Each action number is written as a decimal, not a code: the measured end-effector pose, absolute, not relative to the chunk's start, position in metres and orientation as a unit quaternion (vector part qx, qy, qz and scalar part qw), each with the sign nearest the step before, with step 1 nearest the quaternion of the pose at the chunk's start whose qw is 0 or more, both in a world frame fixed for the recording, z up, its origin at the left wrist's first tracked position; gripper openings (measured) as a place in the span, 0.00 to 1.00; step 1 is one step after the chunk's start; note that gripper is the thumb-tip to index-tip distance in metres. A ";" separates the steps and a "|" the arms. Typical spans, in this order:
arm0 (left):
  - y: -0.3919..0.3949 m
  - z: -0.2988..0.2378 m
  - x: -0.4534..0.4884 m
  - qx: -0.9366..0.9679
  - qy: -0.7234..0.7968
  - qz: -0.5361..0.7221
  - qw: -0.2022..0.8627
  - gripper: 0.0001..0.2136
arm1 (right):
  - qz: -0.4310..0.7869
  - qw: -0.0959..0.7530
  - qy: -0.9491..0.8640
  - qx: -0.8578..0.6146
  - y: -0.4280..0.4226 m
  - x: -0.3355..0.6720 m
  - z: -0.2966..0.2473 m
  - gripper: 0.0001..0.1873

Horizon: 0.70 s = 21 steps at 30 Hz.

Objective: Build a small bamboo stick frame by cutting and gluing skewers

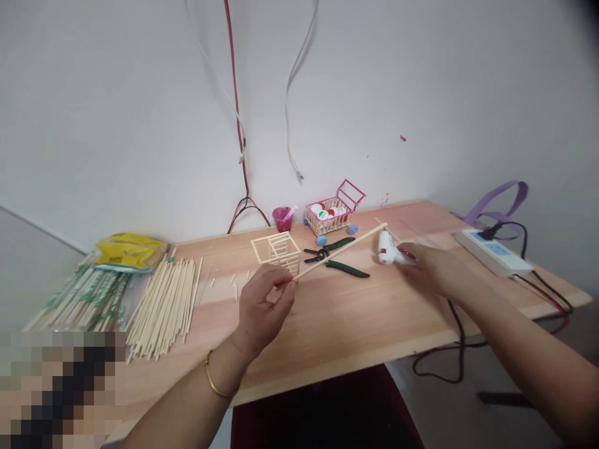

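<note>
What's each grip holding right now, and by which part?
The left grip holds a stick by its near end; the right grip, the glue gun by its handle.

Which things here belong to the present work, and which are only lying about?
Likely in use: held wooden stick, glue gun, small stick frame, loose stick pile, pliers.
Apparently just lying about: yellow packet, purple strap, pink cup, miniature shopping cart (role unclear).
</note>
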<state>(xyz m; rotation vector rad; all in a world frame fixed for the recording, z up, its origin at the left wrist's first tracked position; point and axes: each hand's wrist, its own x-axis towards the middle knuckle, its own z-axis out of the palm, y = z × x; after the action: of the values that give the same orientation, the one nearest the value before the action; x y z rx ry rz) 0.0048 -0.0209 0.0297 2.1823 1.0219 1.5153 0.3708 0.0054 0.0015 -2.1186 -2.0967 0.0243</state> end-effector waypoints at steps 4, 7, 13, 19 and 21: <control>-0.022 0.030 0.005 0.759 0.360 0.523 0.145 0.03 | 0.018 0.023 -0.700 -0.714 0.010 0.376 -0.004 0.20; -0.022 0.028 0.006 0.758 0.356 0.524 0.155 0.03 | -0.015 0.073 -0.724 -0.686 0.009 0.357 0.005 0.20; -0.024 0.021 0.012 0.773 0.324 0.501 0.216 0.03 | 0.032 0.071 -0.809 -0.582 0.021 0.287 0.014 0.16; -0.025 0.022 0.013 0.767 0.329 0.490 0.252 0.03 | 0.029 0.025 -0.785 -0.618 0.037 0.249 0.002 0.11; -0.024 0.023 0.011 0.759 0.336 0.491 0.264 0.03 | 0.026 0.024 -0.781 -0.623 0.036 0.247 0.004 0.10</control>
<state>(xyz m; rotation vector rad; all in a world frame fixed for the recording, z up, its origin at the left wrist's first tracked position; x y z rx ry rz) 0.0112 -0.0245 0.0231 2.0513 0.9094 1.3274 0.2471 0.0357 0.0037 -1.9298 -2.4177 0.0796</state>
